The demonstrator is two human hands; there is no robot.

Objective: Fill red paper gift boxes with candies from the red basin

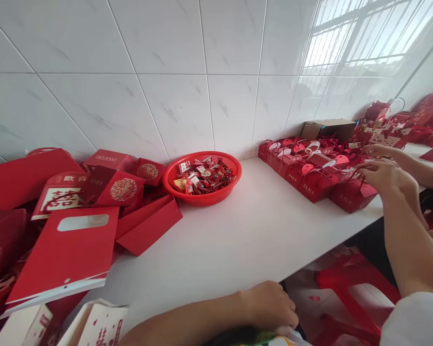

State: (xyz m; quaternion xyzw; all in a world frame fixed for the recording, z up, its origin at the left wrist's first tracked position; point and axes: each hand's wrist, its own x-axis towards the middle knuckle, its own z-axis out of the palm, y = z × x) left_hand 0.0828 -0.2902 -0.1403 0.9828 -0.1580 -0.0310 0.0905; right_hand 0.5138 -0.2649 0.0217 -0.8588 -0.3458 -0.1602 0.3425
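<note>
My right hand [384, 179] reaches out to the far right of the white counter [252, 230] and pinches the top of a small red gift box [350, 198], the nearest one in a row of such boxes [303, 170]. My left hand [271, 305] rests as a closed fist at the counter's front edge, over some coloured cloth; nothing shows inside it. A red plastic basket [203, 179] of wrapped sweets stands in the middle against the tiled wall.
Flat red cartons and envelopes [68, 250] are piled at the left. Another person's hand [379, 150] works among the boxes at the right. A brown cardboard box [328, 129] stands behind them. A red stool [353, 283] is under the counter.
</note>
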